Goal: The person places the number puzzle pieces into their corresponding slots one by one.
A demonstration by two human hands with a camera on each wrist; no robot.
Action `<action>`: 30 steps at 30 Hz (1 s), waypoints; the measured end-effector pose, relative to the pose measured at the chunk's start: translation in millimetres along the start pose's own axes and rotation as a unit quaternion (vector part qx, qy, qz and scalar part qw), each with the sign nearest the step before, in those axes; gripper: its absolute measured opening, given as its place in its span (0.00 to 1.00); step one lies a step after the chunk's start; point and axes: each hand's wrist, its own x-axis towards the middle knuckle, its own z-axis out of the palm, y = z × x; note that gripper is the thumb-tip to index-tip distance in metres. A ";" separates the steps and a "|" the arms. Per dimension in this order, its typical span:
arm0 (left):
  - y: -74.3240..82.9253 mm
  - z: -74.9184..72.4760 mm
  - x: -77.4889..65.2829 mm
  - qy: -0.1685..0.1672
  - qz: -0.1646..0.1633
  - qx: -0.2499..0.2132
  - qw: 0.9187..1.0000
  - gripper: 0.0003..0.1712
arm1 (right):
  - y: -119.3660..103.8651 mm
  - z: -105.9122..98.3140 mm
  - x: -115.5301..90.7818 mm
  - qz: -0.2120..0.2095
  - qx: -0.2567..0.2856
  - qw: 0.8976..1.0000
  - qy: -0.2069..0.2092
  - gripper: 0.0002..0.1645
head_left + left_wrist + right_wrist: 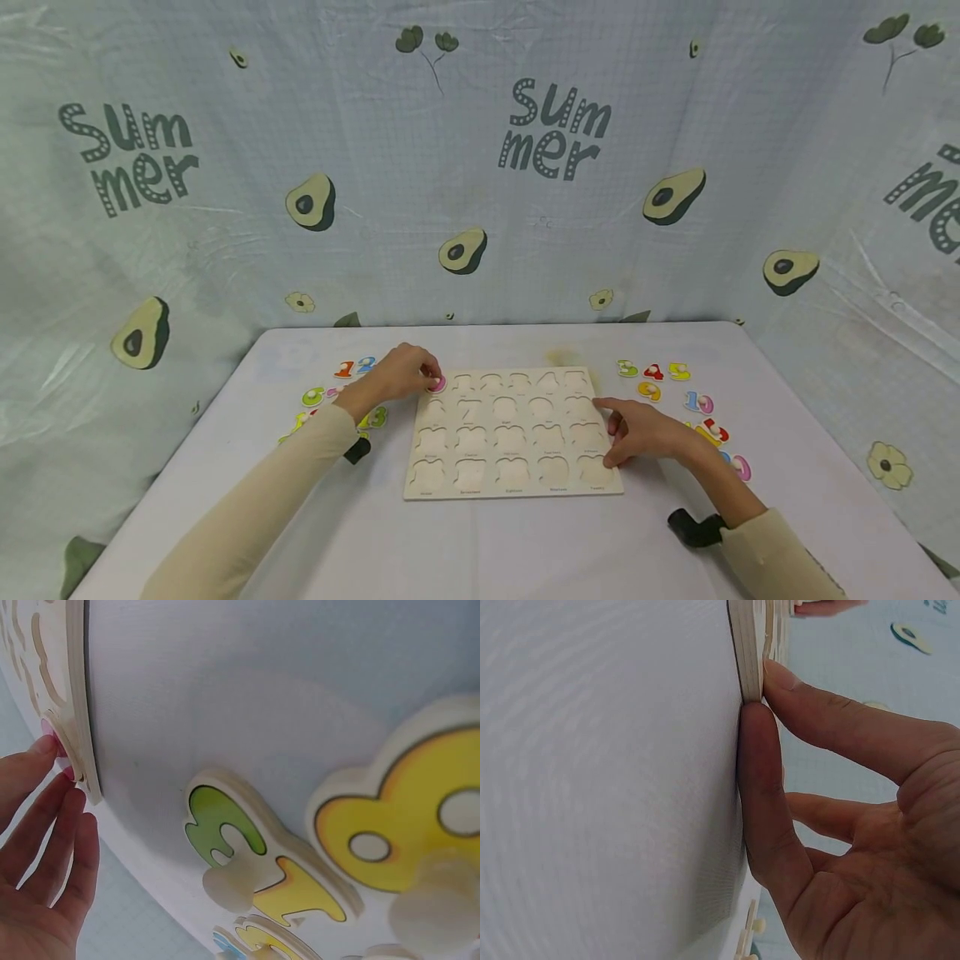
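Note:
My left hand (408, 369) pinches a small pink number piece (437, 384) between thumb and fingertips. It holds the piece at the far left corner of a pale wooden number puzzle board (491, 414); in the left wrist view the pink piece (54, 735) stands tilted against the board's face. The board has rows of cut-out recesses with printed words beneath them. At the board's right side, my right hand (645, 431) grips the edge. Its thumb and forefinger are spread along it, and the right wrist view shows fingertips at the layered wooden edge (748, 652).
Left of the board lie several coloured number pieces with knobs, among them a red 1 (344, 369) and a green-and-yellow 13 (372, 418). More pieces lie to the right, including a red 4 (653, 372) and a blue-and-pink 10 (699, 402). A printed curtain (375, 150) hangs behind the white table (480, 550).

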 end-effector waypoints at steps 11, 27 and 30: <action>-0.3 2.2 1.6 0.016 0.012 0.025 1.000 0.03 | 0.3 -0.1 1.3 0.001 -0.002 1.000 0.000 0.55; -1.6 3.9 2.8 0.010 0.016 0.028 0.999 0.03 | 0.0 -0.3 4.0 0.010 0.000 1.000 -0.002 0.55; -0.8 3.2 2.6 0.009 0.016 0.025 1.000 0.03 | -0.5 -0.5 3.9 0.015 0.003 1.000 0.000 0.56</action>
